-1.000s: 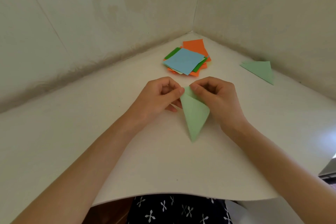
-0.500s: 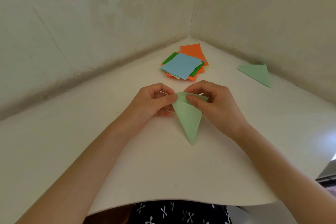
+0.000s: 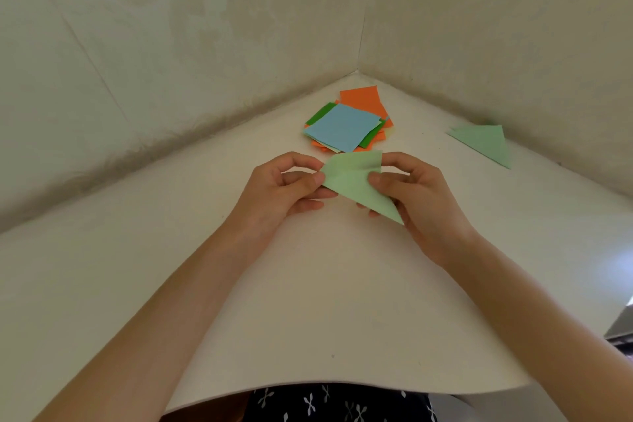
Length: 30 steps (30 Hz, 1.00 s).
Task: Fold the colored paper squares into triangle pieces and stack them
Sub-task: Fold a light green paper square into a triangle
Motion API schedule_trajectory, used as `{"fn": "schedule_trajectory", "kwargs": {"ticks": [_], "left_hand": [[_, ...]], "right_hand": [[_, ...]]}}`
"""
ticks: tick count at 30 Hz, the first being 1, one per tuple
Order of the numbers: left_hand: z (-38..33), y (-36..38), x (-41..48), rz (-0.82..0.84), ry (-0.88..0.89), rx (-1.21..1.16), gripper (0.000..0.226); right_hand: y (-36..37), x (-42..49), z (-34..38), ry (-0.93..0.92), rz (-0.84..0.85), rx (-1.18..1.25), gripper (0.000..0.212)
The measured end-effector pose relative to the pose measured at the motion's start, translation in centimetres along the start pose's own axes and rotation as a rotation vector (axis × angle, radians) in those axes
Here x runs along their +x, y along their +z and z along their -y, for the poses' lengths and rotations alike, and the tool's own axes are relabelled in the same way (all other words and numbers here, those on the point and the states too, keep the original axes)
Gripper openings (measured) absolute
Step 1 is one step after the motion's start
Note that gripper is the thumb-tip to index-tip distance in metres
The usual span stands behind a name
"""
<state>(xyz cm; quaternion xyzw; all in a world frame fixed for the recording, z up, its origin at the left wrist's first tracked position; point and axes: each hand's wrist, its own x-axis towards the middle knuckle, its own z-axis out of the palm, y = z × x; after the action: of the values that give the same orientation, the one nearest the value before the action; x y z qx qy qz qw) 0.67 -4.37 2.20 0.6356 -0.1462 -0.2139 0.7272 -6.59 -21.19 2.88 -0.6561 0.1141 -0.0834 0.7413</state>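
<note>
A light green folded paper (image 3: 352, 178) is held just above the white table between both hands. My left hand (image 3: 284, 188) pinches its left corner with thumb and fingers. My right hand (image 3: 414, 195) pinches its right side, thumb on top; the paper's lower point reaches toward my right palm. Behind the hands lies a loose pile of paper squares (image 3: 346, 127), a light blue one on top, with orange and dark green sheets under it. A finished light green triangle (image 3: 484, 142) lies flat at the right, by the wall.
The white table (image 3: 308, 301) fills a corner between two pale walls. Its curved front edge runs near my body. A dark edge of something shows at the far right, beyond the table.
The green paper has turned and opened out: its long point, which aimed toward me, now points down to the right, and a wider flap shows at the top. Both hands shifted slightly away from me.
</note>
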Motion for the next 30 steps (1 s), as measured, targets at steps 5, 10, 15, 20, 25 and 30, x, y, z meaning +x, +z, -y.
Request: {"fn": "schedule_trajectory", "kwargs": {"ticks": [5,10,15,20,25,30], "left_hand": [[0.0,-0.1,0.0,0.046,0.003,0.019,0.024],[-0.2,0.1,0.0,0.03,-0.026,-0.004,0.019],[0.3,0.0,0.0,0.028,0.054,0.194,0.015],[0.5,0.5,-0.3,0.074,0.161,0.359,0.014],[0.6,0.6,-0.4,0.09,0.196,0.402,0.015],[0.0,-0.4,0.0,0.076,0.158,0.38,0.015]], "right_hand": [[0.0,0.0,-0.2,-0.056,-0.005,-0.048,0.035],[0.4,-0.5,-0.2,-0.177,-0.005,-0.201,0.035],[0.3,-0.5,-0.7,-0.17,0.01,-0.274,0.033],[0.3,-0.6,-1.1,-0.25,0.0,-0.613,0.005],[0.6,-0.5,-1.1,-0.208,0.035,-0.67,0.012],[0.1,-0.1,-0.6,-0.2,-0.059,-0.616,0.013]]}}
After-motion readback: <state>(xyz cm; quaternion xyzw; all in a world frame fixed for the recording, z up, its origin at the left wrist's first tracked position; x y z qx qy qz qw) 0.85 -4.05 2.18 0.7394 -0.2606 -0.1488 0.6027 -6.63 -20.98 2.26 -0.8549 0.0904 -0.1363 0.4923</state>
